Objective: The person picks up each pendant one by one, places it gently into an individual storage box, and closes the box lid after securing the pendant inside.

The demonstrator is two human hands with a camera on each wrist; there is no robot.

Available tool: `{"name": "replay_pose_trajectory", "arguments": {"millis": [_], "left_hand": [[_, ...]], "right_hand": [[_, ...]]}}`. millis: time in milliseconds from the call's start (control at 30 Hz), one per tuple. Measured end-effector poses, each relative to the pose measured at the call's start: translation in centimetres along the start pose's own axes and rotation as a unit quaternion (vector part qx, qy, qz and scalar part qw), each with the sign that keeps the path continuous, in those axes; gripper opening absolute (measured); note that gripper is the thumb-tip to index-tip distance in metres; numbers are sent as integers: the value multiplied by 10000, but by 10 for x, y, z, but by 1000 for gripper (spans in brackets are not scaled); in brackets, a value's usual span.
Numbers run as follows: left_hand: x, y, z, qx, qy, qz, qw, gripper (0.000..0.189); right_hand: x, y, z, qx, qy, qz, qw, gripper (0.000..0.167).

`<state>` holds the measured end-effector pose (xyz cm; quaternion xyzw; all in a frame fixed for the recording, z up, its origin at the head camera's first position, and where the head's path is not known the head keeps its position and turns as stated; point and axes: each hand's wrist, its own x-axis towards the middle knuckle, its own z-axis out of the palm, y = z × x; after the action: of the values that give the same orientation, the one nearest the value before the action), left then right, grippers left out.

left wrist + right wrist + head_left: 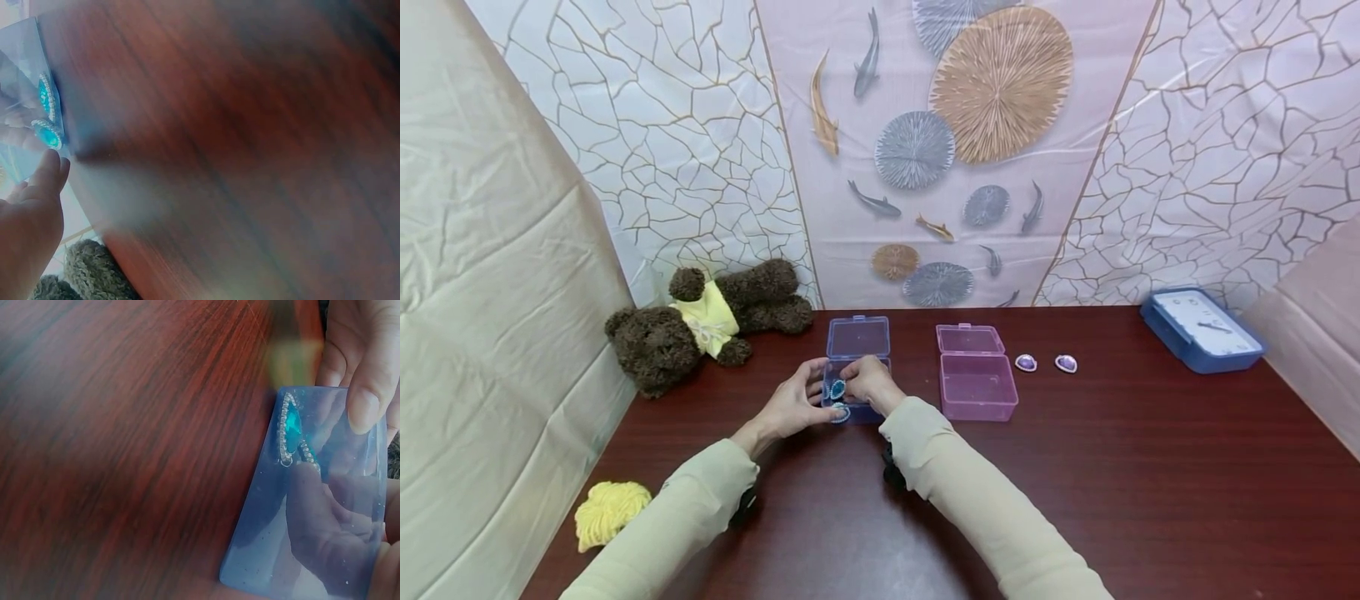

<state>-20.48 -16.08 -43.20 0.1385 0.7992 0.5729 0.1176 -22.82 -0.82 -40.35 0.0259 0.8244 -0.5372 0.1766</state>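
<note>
A clear blue plastic box (pixel 867 413) stands on the dark table with its hinged lid (pixel 859 339) tipped back. My left hand (pixel 786 406) grips its left end, thumb at the front wall and fingers behind. Inside the box, my right hand (pixel 872 385) pinches a turquoise oval gem (pixel 838 389) edged with small clear beads. A second beaded turquoise gem (pixel 291 428) lies against the box's wall near the left thumb. The right wrist view shows the right fingers through the clear wall, inside the box.
An open pink box (pixel 978 408) stands to the right, with two purple gems (pixel 1026 362) beside it. Farther right lies a blue case with a clock face (pixel 1206 325). On the left are a brown teddy bear (pixel 655 350) in yellow and a yellow yarn bundle (pixel 612 512).
</note>
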Motion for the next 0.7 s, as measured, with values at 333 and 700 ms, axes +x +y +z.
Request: {"name": "replay_pose_trajectory", "arguments": {"millis": [333,700], "left_hand": [[0,-2,1,25,22,38,10000,83],[-1,0,0,47,55,54,10000,83]], "right_hand": [[-5,-3,-4,-839,278,-229,9958,26],[-7,-7,-9,-929,-15,-304,9952,28]]}}
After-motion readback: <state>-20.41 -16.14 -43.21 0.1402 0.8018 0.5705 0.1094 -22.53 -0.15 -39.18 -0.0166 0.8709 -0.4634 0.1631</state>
